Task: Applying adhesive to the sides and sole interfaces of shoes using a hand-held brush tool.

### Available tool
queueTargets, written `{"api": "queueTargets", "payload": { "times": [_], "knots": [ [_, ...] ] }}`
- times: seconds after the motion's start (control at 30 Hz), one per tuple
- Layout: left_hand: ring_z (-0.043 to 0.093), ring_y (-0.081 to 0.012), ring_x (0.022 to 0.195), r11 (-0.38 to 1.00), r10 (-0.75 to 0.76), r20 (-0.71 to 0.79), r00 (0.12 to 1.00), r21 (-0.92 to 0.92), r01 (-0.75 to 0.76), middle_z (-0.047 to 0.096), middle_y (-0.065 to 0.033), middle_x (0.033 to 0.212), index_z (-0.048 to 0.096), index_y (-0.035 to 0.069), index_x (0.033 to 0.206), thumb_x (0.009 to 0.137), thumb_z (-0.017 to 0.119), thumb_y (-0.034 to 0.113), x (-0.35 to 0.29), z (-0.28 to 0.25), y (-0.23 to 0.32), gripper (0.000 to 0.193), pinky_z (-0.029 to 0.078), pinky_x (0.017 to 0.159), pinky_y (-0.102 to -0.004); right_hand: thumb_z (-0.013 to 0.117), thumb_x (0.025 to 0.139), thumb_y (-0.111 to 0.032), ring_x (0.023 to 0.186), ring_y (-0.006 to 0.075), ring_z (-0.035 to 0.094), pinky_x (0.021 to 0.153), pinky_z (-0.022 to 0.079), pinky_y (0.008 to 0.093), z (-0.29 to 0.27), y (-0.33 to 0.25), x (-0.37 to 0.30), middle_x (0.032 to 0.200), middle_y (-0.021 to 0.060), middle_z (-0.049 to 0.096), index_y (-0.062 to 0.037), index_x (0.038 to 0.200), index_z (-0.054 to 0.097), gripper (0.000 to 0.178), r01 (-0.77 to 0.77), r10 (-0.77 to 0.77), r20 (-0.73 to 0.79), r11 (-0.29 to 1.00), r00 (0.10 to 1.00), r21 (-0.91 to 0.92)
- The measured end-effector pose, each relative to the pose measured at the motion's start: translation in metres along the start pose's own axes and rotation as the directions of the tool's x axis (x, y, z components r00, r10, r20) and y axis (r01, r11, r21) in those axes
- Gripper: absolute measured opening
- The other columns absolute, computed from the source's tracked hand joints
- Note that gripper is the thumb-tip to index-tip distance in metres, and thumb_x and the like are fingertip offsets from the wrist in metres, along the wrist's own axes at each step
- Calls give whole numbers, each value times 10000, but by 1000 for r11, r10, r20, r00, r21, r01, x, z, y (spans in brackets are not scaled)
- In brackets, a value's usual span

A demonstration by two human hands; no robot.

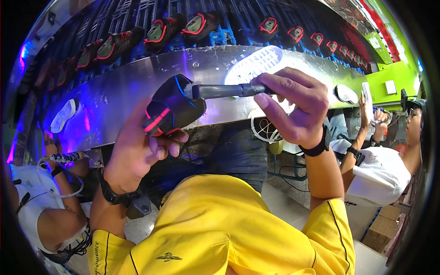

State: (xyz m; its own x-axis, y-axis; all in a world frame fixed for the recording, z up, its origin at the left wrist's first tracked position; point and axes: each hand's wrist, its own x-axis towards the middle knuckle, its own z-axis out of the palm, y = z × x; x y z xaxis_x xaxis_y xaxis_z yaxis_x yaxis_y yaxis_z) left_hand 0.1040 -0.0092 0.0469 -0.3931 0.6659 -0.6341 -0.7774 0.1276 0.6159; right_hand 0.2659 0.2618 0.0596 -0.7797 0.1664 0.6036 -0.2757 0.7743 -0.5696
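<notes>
The dark shoe, trimmed in red and blue, is held above the near edge of the steel bench. It looks light, likely soft-sided with some stiffness in its rounded shape; the red-striped end seems the steadiest hold. The left hand grips that end, on the bench's near side. Above the bench, the right hand pinches a dark brush, its bristled end seemingly touching the shoe. A white sole lies on the bench; red-trimmed shoes line up beyond its far edge.

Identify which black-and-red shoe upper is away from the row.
The upper held in the left hand, with the brush at its edge; the other uppers are lined up beyond the metal bench.
</notes>
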Motion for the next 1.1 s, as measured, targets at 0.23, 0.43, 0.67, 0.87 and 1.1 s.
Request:
{"api": "queueTargets", "payload": {
  "times": [0.23, 0.43, 0.67, 0.87, 1.1],
  "knots": [
    [679, -267, 592, 948, -247, 31, 969, -201, 248, 694, -209, 905, 610, 70, 1337, 1096, 391, 494, -4, 7, -9, 534, 483, 401, -252, 837, 741, -96, 622, 236, 677, 584, 524, 317, 6, 16, -8, 773, 151, 729, 31, 972, 788, 269, 55, -52, -52, 996, 997, 65],
    [647, -246, 570, 908, -321, 60, 945, -264, 325, 674, -192, 896, 609, 85, 1292, 1099, 417, 453, -10, 16, -15, 458, 455, 398, -246, 818, 782, -108, 613, 203, 660, 577, 513, 297, 18, 24, -23, 781, 145, 726, 49, 988, 786, 261, -38, 51, -58, 979, 997, 199],
    [656, -247, 594, 866, -328, 198, 924, -327, 377, 655, -199, 909, 608, 76, 1238, 1095, 436, 448, -8, 13, -24, 434, 452, 402, -239, 791, 818, -99, 606, 181, 645, 571, 490, 283, 32, 32, -43, 755, 129, 699, 53, 999, 783, 237, -106, 142, -90, 941, 986, 323],
    [654, -243, 604, 853, -323, 209, 923, -358, 379, 658, -194, 911, 609, 73, 1248, 1094, 437, 449, -10, 15, -27, 441, 462, 417, -238, 779, 846, -86, 601, 154, 625, 566, 455, 285, 35, 32, -66, 740, 107, 679, 42, 1007, 784, 205, -193, 222, -58, 929, 973, 314],
    [661, -258, 653, 937, -155, 127, 980, -297, 186, 704, -182, 969, 611, 53, 1308, 1099, 442, 418, -10, 25, -32, 452, 549, 566, -313, 750, 887, -88, 612, 167, 594, 586, 431, 290, 31, 18, -73, 727, 103, 658, 50, 1000, 773, 180, -385, 426, -66, 865, 902, 323]
  ]
}}
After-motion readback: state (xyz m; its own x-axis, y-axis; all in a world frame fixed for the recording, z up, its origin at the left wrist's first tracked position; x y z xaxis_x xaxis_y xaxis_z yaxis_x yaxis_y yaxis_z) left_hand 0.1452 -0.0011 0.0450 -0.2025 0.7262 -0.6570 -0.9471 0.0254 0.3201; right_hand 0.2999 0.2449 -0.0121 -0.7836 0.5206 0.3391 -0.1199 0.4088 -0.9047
